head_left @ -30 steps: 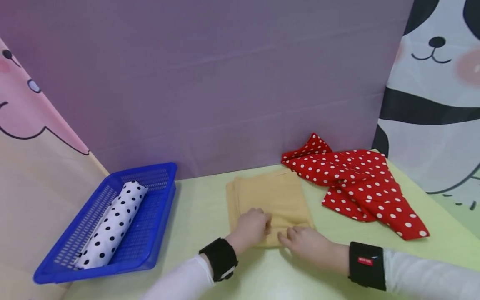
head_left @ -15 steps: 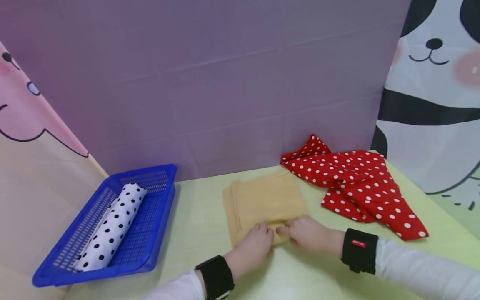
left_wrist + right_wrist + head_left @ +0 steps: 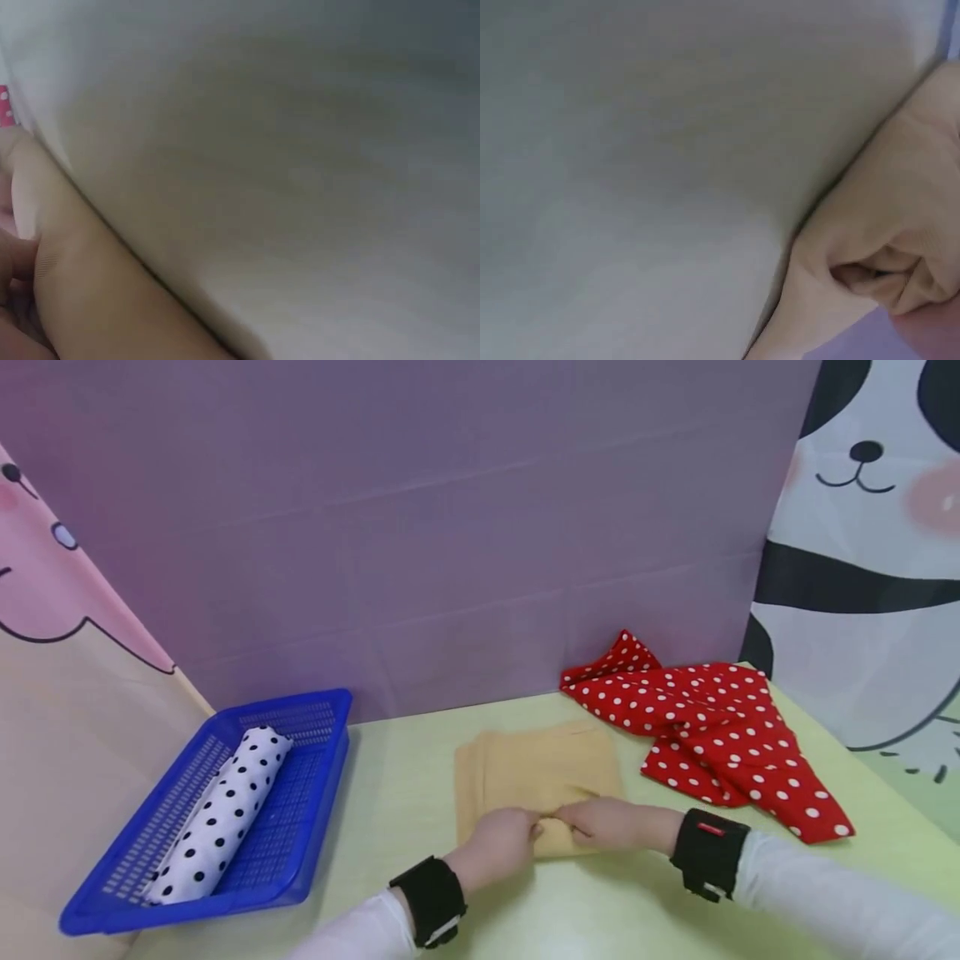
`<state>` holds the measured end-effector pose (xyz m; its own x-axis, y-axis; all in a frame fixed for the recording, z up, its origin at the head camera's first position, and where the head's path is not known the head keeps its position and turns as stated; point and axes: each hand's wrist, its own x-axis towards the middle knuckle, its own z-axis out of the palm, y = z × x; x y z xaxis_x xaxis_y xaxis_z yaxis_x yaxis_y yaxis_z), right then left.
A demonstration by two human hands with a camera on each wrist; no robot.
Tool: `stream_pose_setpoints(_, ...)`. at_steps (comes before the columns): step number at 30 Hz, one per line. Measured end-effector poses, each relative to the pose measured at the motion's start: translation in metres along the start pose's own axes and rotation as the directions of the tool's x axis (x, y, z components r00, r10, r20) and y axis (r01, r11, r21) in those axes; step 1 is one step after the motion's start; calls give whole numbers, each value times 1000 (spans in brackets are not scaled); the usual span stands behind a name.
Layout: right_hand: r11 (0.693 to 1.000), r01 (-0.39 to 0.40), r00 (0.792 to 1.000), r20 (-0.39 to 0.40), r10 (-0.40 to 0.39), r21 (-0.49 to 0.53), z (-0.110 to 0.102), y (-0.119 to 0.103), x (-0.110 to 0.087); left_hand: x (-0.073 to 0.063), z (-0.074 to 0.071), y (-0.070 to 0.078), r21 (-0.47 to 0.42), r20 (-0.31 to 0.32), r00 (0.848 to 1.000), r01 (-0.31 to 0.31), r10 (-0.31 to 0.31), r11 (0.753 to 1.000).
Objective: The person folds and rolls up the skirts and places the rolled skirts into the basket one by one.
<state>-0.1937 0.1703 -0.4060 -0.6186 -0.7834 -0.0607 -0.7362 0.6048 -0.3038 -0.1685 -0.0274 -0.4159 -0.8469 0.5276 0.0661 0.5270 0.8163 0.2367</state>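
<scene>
A folded pale-yellow cloth (image 3: 547, 764) lies flat on the table in front of me, its left side showing stacked layers. My left hand (image 3: 498, 843) pinches the cloth near its front edge with curled fingers. Close beside it, my right hand (image 3: 611, 822) pinches the same front part, raising a small crease between the two. In the right wrist view the cloth (image 3: 900, 180) is bunched into a tucked roll, with a bit of the right hand (image 3: 934, 330) at the corner. The left wrist view shows the cloth (image 3: 120, 292) and the left hand's fingers (image 3: 15, 259) at its edge.
A blue plastic basket (image 3: 318, 793) stands on the left, holding a rolled white cloth with black dots (image 3: 225, 814). At the back right lies a crumpled red cloth with white dots (image 3: 712, 718). A purple curtain (image 3: 450, 543) hangs behind the pale-green table (image 3: 401, 777).
Both hands have shifted on the cloth's front part and come closer together. The cloth slid a little toward me and left, then back right, and its far edge now lies nearer.
</scene>
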Motion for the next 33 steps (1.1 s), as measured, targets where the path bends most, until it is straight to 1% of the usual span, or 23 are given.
stream_pose_setpoints(2, 990, 38, 998, -49, -45, -138, 6, -2, -1, 2, -2, -1, -11, 11, 1000, 19, -19, 1000)
stream_pose_setpoints(3, 977, 49, 995, -76, -66, -210, 8, -4, -1, 3, -3, -1, -15, 20, 999, 29, -28, 999)
stream_pose_setpoints(4, 958, 52, 991, -106, -85, -282, 11, -5, -2, 4, -4, -1, -16, 28, 999, 36, -36, 999)
stream_pose_setpoints(6, 909, 44, 980, -159, -120, -415, 14, -8, -3, 7, -6, -2, -28, 50, 997, 51, -50, 998)
stream_pose_setpoints(8, 848, 22, 969, -196, -148, -529, 18, -12, -5, 12, -6, -3, -57, 80, 995, 72, -68, 996)
stream_pose_setpoints(10, 780, -22, 966, -214, -145, -625, 23, -17, -8, 16, -7, -6, -112, 109, 990, 106, -94, 988)
stream_pose_setpoints(12, 695, -73, 968, -219, -124, -715, 29, -22, -13, 21, -9, -10, -197, 152, 980, 158, -129, 968)
stream_pose_setpoints(15, 564, -150, 969, -235, -81, -812, 37, -32, -19, 27, -12, -19, -317, 210, 964, 226, -164, 921)
stream_pose_setpoints(16, 534, -170, 967, -244, -70, -828, 39, -35, -20, 29, -12, -22, -343, 235, 957, 245, -170, 907)
stream_pose_setpoints(17, 514, -185, 967, -249, -56, -837, 40, -39, -21, 30, -13, -25, -363, 256, 951, 261, -174, 895)
stream_pose_setpoints(19, 478, -195, 968, -247, -48, -857, 41, -43, -20, 33, -14, -29, -375, 292, 940, 284, -179, 882)
stream_pose_setpoints(20, 468, -191, 971, -237, -42, -863, 40, -44, -19, 35, -15, -30, -378, 310, 933, 298, -184, 876)
stream_pose_setpoints(22, 476, -177, 974, -222, -39, -861, 37, -44, -15, 37, -15, -30, -374, 331, 923, 320, -197, 871)
stream_pose_setpoints(23, 472, -164, 977, -210, -46, -866, 36, -44, -13, 37, -15, -29, -375, 330, 922, 323, -201, 869)
stream_pose_setpoints(24, 465, -152, 978, -202, -59, -872, 34, -42, -12, 37, -15, -28, -373, 319, 926, 320, -204, 871)
stream_pose_setpoints(25, 463, -140, 979, -192, -67, -875, 33, -42, -10, 35, -14, -27, -361, 293, 934, 305, -203, 881)
stream_pose_setpoints(26, 468, -126, 980, -182, -75, -875, 31, -41, -9, 34, -13, -25, -339, 248, 949, 271, -193, 901)
stream_pose_setpoints(28, 474, -102, 982, -165, -91, -875, 27, -39, -7, 29, -11, -22, -254, 120, 984, 158, -131, 954)
stream_pose_setpoints(29, 476, -88, 984, -152, -97, -875, 24, -38, -6, 26, -10, -20, -179, 57, 994, 98, -89, 979)
stream_pose_setpoints(30, 486, -80, 983, -148, -104, -871, 22, -37, -5, 23, -11, -17, -80, -1, 999, 36, -36, 996)
stream_pose_setpoints(31, 499, -72, 984, -144, -107, -863, 21, -36, -5, 20, -11, -14, 27, -42, 999, -22, 23, 999)
stream_pose_setpoints(32, 514, -65, 984, -142, -112, -855, 19, -34, -4, 18, -12, -10, 130, -68, 994, -71, 81, 989)
stream_pose_setpoints(33, 537, -63, 983, -146, -113, -841, 17, -32, -4, 15, -12, -7, 211, -73, 989, -112, 130, 971)
